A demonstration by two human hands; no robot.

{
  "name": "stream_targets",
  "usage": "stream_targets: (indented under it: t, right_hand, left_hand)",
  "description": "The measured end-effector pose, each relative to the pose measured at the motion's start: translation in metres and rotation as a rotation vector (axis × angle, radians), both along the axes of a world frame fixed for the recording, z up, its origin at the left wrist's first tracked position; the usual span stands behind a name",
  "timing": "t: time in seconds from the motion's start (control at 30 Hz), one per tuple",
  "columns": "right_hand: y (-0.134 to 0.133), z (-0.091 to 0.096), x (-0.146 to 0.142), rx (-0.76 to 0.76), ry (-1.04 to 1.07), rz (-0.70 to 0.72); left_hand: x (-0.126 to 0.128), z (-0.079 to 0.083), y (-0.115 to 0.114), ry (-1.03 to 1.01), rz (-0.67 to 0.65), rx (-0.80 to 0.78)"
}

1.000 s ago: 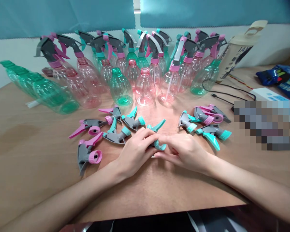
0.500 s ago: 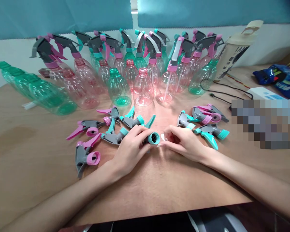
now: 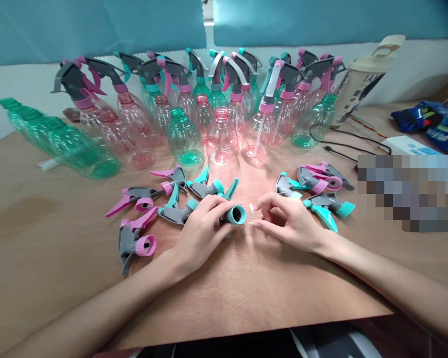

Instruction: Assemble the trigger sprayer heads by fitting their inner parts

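Note:
My left hand (image 3: 201,233) is closed around a grey and teal spray trigger head (image 3: 234,213), its round teal screw cap turned toward my right hand. My right hand (image 3: 285,223) rests on the wooden table (image 3: 59,268) just right of the cap, pinching a small clear part (image 3: 252,209) between thumb and finger. Loose trigger heads lie on both sides: pink and teal ones at the left (image 3: 145,204), several more at the right (image 3: 317,186).
Many pink and green plastic spray bottles (image 3: 224,134) stand in rows behind, some with triggers fitted; green bottles (image 3: 70,144) lie on their sides at left. A beige jug (image 3: 362,79), black cables (image 3: 343,144), a white box (image 3: 406,145) and a blue packet (image 3: 429,119) sit at right.
The hands were together over the trigger head; they have drawn apart. The left hand has turned the cap opening toward the right hand, which now holds a small clear part.

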State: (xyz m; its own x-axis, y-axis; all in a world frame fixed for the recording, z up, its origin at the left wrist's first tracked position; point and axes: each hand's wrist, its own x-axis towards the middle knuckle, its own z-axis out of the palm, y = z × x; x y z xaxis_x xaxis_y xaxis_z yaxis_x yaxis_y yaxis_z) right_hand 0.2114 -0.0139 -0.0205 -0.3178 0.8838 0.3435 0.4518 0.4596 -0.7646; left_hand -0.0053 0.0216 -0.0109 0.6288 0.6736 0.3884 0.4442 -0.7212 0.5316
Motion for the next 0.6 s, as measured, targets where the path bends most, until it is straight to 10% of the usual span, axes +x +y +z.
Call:
stream_targets:
  t: [0.6]
  right_hand:
    - [-0.009,0.010,-0.010,0.235,-0.181,0.041]
  left_hand:
    - [0.001,-0.002,-0.003,0.031,-0.006,0.050]
